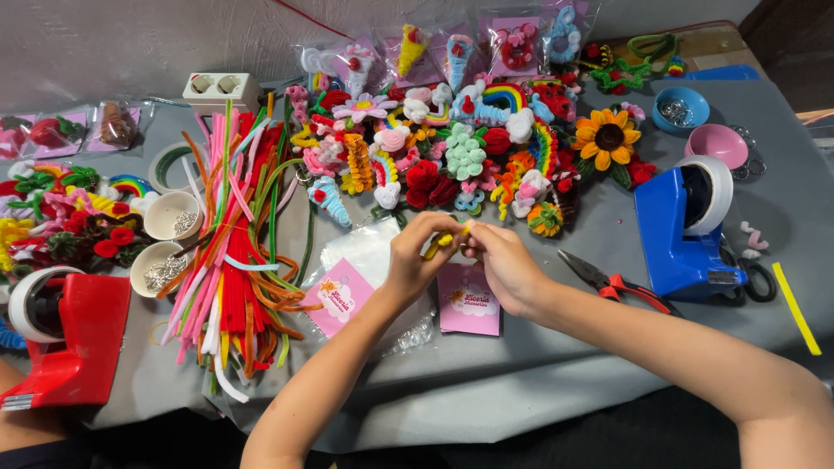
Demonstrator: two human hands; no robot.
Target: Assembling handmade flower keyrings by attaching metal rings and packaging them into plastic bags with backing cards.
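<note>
both hands, left hand (415,254) and right hand (504,265), pinch a yellow pipe cleaner (441,242)

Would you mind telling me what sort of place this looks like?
Probably a handicraft worktable for making pipe-cleaner ornaments: a heap of coloured pipe cleaners, finished flowers and rainbows, tape dispensers, and both hands twisting a yellow piece.

Craft workbench — pipe cleaners (230,252), tape dispensers (686,221), finished flowers (605,139)
</note>
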